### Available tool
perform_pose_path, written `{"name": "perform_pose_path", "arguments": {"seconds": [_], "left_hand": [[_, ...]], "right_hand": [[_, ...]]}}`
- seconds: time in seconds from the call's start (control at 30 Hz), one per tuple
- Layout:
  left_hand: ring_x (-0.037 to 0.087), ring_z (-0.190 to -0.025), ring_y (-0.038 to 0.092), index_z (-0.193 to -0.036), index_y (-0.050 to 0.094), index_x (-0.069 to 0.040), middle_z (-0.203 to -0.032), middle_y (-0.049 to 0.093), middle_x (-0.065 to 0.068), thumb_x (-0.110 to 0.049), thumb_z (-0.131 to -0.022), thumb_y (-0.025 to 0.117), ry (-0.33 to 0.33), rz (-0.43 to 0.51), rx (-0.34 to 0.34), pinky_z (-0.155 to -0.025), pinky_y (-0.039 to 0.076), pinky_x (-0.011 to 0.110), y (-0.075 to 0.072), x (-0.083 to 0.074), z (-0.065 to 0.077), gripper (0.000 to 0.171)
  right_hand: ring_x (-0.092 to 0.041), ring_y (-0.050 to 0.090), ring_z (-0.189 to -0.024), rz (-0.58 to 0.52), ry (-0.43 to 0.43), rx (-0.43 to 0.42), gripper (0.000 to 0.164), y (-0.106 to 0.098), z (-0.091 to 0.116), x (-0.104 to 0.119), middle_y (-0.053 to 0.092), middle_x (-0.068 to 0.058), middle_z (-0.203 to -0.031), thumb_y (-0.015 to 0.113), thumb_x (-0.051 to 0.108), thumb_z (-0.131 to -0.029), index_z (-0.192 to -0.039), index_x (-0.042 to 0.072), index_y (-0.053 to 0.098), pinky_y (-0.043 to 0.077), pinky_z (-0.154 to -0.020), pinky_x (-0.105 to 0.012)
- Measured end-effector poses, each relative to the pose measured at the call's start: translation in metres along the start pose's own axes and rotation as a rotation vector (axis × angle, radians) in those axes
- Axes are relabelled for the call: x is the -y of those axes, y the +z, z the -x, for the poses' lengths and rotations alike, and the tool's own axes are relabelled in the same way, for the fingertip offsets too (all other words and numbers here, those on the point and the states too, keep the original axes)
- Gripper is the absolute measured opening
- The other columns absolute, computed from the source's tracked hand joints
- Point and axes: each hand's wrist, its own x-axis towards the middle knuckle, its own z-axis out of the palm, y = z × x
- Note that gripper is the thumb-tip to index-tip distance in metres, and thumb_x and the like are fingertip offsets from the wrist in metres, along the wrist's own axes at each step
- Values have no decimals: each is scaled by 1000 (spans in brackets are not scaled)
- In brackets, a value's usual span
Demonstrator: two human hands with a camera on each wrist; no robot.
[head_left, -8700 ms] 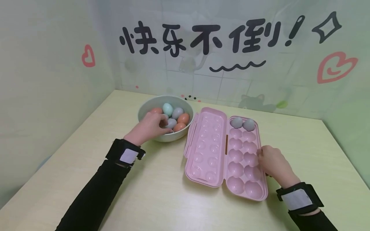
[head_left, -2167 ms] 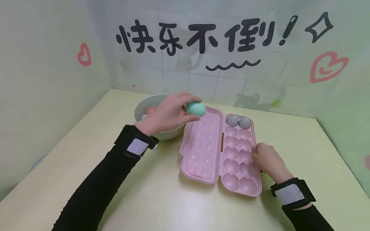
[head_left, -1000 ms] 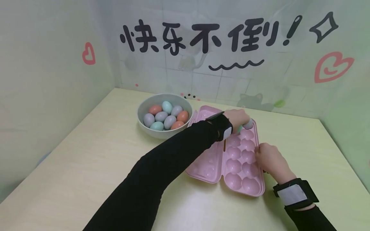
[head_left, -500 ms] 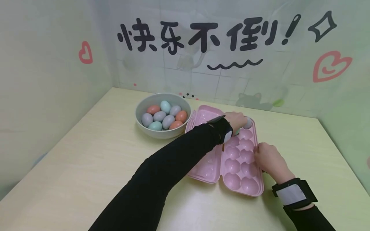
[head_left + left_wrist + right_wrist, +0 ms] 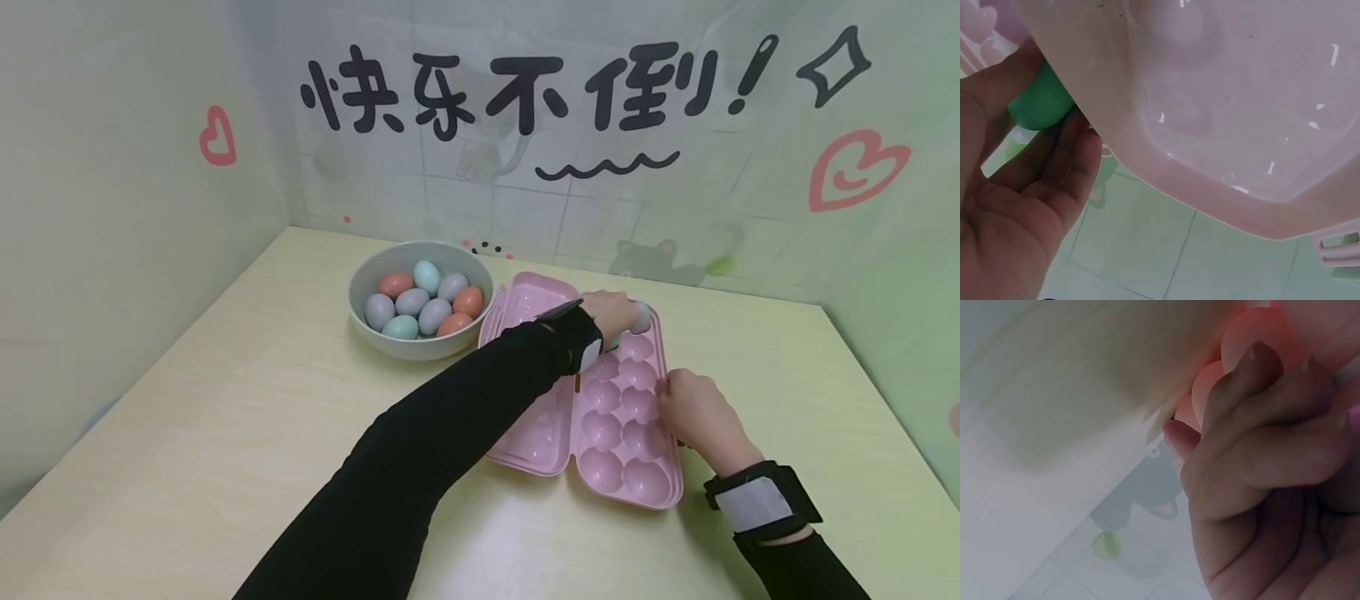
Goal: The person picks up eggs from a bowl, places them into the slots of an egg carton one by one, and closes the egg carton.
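Note:
My left hand point(image 5: 611, 312) reaches across the open pink egg box point(image 5: 602, 433) to the far end of its cup half. Its thumb and fingers hold a green egg point(image 5: 1041, 103), partly covered by the box's edge in the left wrist view. A grey egg point(image 5: 641, 318) sits in a far cup just beyond those fingers; the cup beside it is hidden by the hand. At the box's right side my right hand point(image 5: 701, 417) grips the edge, its curled fingers point(image 5: 1272, 444) against the rounded undersides of the cups point(image 5: 1260, 340) in the right wrist view.
A pale bowl point(image 5: 360, 321) with several orange, grey and blue-green eggs stands left of the box. My left sleeve point(image 5: 420, 433) crosses over the box lid point(image 5: 536, 292). A printed wall point(image 5: 517, 208) closes off the back of the table point(image 5: 225, 400).
The left hand went from the bowl, over the lid with the green egg, to the far cups. In the last half second it hardly moves. The right hand keeps its grip on the box.

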Motion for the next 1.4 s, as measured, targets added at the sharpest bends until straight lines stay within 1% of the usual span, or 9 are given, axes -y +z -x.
{"name": "perform_pose_path", "arguments": {"seconds": [0.2, 0.37, 0.47, 0.67, 0.77, 0.93, 1.2, 1.3, 1.4], "left_hand": [[17, -105, 58, -137, 57, -22, -129, 58, 3, 2, -89, 66, -10, -21, 0, -78, 46, 29, 3, 2, -3, 54], [17, -101, 59, -138, 57, -21, -127, 60, 4, 2, -90, 65, -6, -26, -1, -74, 44, 28, 4, 3, -5, 54], [18, -100, 59, -138, 57, -22, -127, 60, 3, 3, -90, 64, -9, -8, -8, -74, 44, 28, 5, 3, -4, 54], [22, -107, 59, -136, 58, -22, -129, 59, 4, 1, -92, 64, -27, -4, -21, -82, 48, 30, 0, -3, 4, 50], [21, -105, 60, -136, 59, -21, -129, 59, 4, 2, -92, 63, -13, -8, -30, -79, 46, 28, 0, -3, 6, 50], [20, -105, 60, -138, 58, -22, -131, 59, 3, 5, -89, 64, -6, -10, -27, -74, 42, 26, 4, 1, 0, 56], [19, -100, 59, -137, 59, -20, -127, 58, 8, -1, -91, 63, 18, -53, -31, -74, 43, 27, 5, 4, 0, 50], [20, -97, 57, -136, 60, -19, -128, 54, 12, -3, -91, 63, 18, -60, -32, -74, 43, 27, 1, 4, 5, 48], [19, -92, 54, -134, 62, -18, -131, 49, 15, -5, -90, 65, 28, -51, -35, -70, 41, 26, -8, 6, 12, 46]], "right_hand": [[-21, 54, -52, 3, -1, 1, 32, 0, 0, 1, 53, -13, -65, 38, 10, -102, -96, -15, 57, 48, -46, -34], [-21, 54, -51, 4, 5, -1, 32, 1, 0, 0, 53, -13, -65, 38, 10, -102, -96, -15, 57, 48, -45, -34], [-21, 54, -51, 7, 10, 2, 32, 1, -1, 0, 53, -13, -65, 38, 10, -102, -97, -15, 57, 48, -45, -34], [-21, 54, -51, 13, 7, 2, 32, 0, 0, 0, 53, -13, -65, 38, 10, -102, -97, -15, 57, 48, -45, -34], [-21, 54, -52, 17, 9, 1, 32, 1, 0, 0, 53, -13, -66, 38, 10, -102, -98, -16, 57, 48, -45, -34], [-21, 54, -52, 22, 6, -3, 32, 1, 0, 1, 53, -13, -66, 38, 10, -102, -98, -16, 57, 48, -46, -34], [-21, 54, -50, 7, 8, 6, 32, 1, 1, 1, 53, -13, -65, 38, 10, -102, -98, -15, 57, 48, -45, -34], [-20, 54, -50, 2, 8, 7, 32, 1, 2, 1, 53, -13, -65, 37, 10, -102, -98, -15, 57, 48, -45, -34], [-21, 54, -50, 2, 3, 2, 32, 0, 1, 1, 53, -12, -65, 37, 10, -102, -97, -14, 57, 48, -45, -34]]}}
